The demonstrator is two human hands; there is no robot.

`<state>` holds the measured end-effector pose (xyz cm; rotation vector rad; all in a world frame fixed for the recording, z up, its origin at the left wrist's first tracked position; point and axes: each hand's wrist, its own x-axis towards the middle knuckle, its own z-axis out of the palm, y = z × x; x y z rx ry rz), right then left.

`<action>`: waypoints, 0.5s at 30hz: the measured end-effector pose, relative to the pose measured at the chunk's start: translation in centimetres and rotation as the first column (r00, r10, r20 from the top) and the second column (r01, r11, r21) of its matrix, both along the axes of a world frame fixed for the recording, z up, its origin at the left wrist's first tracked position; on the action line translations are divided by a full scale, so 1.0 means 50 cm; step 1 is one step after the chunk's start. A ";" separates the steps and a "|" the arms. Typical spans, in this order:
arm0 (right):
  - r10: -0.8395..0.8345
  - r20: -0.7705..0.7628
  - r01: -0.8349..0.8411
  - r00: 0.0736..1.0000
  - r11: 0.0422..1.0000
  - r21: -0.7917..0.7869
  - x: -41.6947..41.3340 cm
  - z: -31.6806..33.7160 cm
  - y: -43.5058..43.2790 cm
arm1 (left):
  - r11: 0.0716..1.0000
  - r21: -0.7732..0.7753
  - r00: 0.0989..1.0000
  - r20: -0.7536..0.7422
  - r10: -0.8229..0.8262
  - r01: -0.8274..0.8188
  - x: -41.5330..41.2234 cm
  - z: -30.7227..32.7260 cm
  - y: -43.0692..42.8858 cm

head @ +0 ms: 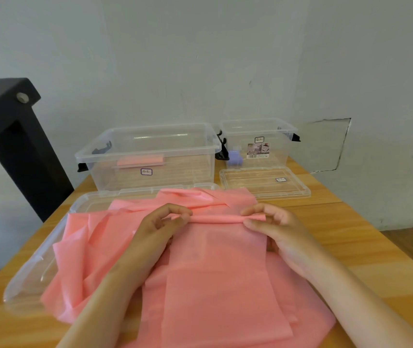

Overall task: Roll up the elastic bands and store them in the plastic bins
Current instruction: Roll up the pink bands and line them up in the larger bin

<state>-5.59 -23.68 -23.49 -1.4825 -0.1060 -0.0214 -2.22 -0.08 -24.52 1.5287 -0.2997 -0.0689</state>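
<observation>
The left hand [166, 221] and the right hand [274, 223] are apart, each pinching one end of the rolled edge [215, 218] of a pink elastic band [220, 277], with thumbs on the near side and fingers curled over the far side. The roll is a narrow, tight tube spanning the gap between the hands. The unrolled length lies flat and smooth below the hands, toward the person. More pink sheet is bunched in loose folds under and to the left of the left hand. This material is thin, matte and pliable. It covers part of a clear plastic lid [32, 272] whose rounded rim extends left of the left forearm. Beyond the hands stands a large clear bin [187, 169], open, with black latches, holding one rolled pink band [140, 160]. Beyond the right hand lies a smaller flat lid [263, 183], and behind it a small clear bin [279, 153] holding a purple roll [235, 158]. Bare wooden table [363, 247] extends right of the right hand to the edge.
</observation>
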 end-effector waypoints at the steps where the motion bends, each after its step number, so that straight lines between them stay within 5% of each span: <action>1: -0.013 0.006 0.013 1.000 1.000 -0.006 0.000 0.000 0.001 | 1.000 0.013 1.000 0.014 0.012 -0.012 0.001 -0.001 0.000; 15: 0.000 -0.018 0.001 1.000 1.000 0.019 0.002 -0.001 -0.005 | 1.000 -0.019 1.000 -0.015 -0.005 0.005 0.002 -0.003 0.001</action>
